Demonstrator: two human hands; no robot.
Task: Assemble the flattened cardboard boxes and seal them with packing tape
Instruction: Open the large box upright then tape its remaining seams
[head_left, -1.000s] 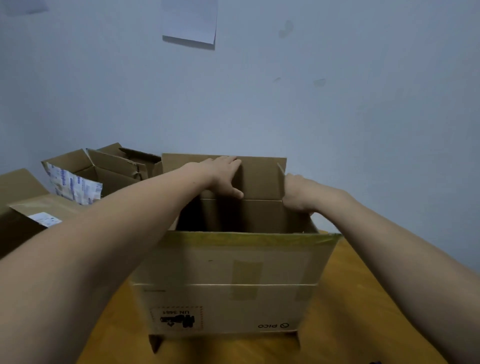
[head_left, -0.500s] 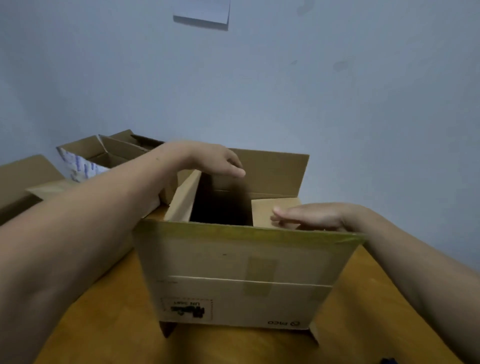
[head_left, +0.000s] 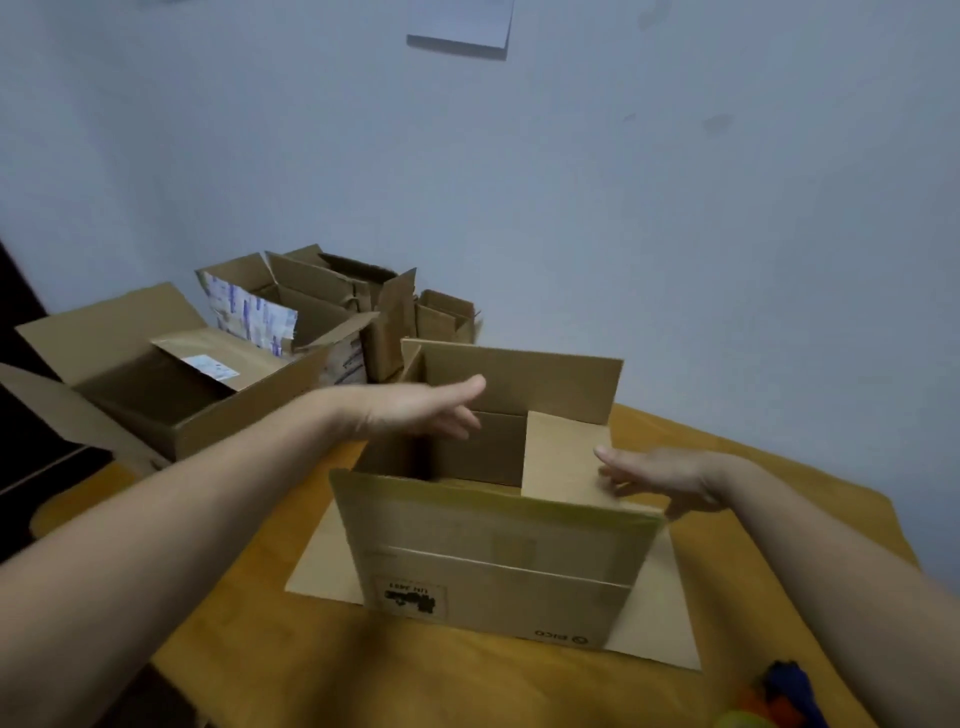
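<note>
A brown cardboard box (head_left: 488, 561) stands on the wooden table (head_left: 311, 665), open at the top, with old tape marks and a black label on its near wall. Its right inner flap (head_left: 558, 457) is folded flat across the opening, and the far flap (head_left: 545, 384) stands upright. My right hand (head_left: 660, 475) hovers over the right flap with fingers straight, touching or just above it. My left hand (head_left: 415, 410) is stretched over the left side of the opening, fingers extended, holding nothing. The left flap is hidden under my left forearm.
Several open cardboard boxes (head_left: 171, 384) stand at the left and back left, one with a printed blue-and-white flap (head_left: 249, 312). A blue and orange object (head_left: 779, 691) lies at the table's near right corner. A paper sheet (head_left: 462, 26) hangs on the grey wall.
My right hand pushed the right flap down flat and now lifts off it. My left hand released the far flap and came across the left side. The view has tilted down and back.
</note>
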